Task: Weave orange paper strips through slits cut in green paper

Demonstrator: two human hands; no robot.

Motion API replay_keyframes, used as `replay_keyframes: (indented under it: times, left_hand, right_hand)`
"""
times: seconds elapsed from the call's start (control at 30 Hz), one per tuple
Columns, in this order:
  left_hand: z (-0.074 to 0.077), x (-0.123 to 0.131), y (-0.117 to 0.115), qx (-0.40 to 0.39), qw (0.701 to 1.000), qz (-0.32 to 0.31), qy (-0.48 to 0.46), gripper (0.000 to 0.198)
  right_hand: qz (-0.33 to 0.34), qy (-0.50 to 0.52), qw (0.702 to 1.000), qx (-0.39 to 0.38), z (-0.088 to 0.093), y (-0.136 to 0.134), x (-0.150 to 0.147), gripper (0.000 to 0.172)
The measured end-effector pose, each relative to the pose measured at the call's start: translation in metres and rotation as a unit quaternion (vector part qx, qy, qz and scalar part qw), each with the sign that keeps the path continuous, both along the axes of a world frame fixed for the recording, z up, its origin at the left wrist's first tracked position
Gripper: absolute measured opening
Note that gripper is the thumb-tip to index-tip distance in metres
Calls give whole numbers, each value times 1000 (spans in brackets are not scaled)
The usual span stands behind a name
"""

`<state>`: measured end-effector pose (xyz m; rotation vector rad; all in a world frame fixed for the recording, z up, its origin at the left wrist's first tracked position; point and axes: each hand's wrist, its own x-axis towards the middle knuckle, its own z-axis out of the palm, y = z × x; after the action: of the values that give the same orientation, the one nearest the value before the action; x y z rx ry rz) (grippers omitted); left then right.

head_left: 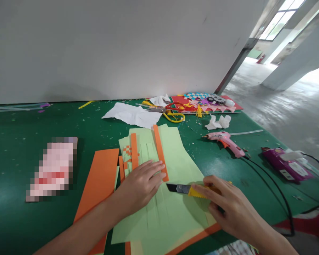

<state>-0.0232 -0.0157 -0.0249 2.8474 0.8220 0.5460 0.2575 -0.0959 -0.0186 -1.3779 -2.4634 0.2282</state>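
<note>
The smooth table (93, 129) looks faintly glossy; matt green paper (179, 164) lies toward its near edge, crumpled tissue (217, 122) near its far right corner. The cutter (186, 190) is metal and yellow plastic.

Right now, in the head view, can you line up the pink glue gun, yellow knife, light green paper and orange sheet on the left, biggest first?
1. Light green paper
2. Orange sheet
3. Pink glue gun and yellow knife: unsure, since the right hand covers part of the knife

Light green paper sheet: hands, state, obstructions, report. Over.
Right hand gripping yellow-handled cutter, dark blade extended. Left hand on light green paper sheet, touching long orange paper strip. Left hand hiding part of sheet.
</note>
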Motion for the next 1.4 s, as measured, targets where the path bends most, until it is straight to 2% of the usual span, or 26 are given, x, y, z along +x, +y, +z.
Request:
replay_keyframes:
  times: [0.5,0.73,1.0,1.1,1.27,1.4]
  left_hand:
    - [0,-1,-1,0,1000,3,2,29]
    - [0,0,-1,12,1000,-1,-5,27]
    - [1,1,0,15,1000,-3,0,26]
    - [1,1,0,12,1000,-3,3,26]
    - [2,1,0,20,1000,-7,7,26]
    - [1,0,2,29,999,-16,9,26]
  right_hand:
    - [-13,-10,1000,-20,-4,-1,0,59]
    - [-26,-38,998,-47,4,-20,-12,57]
    - [16,-46,998,27,2,-27,-34,34]
    - [24,-55,998,33,1,-27,-37,33]
    - [-6,-35,999,28,1,-28,-38,34]
    - [-6,-26,999,35,1,-30,-35,33]
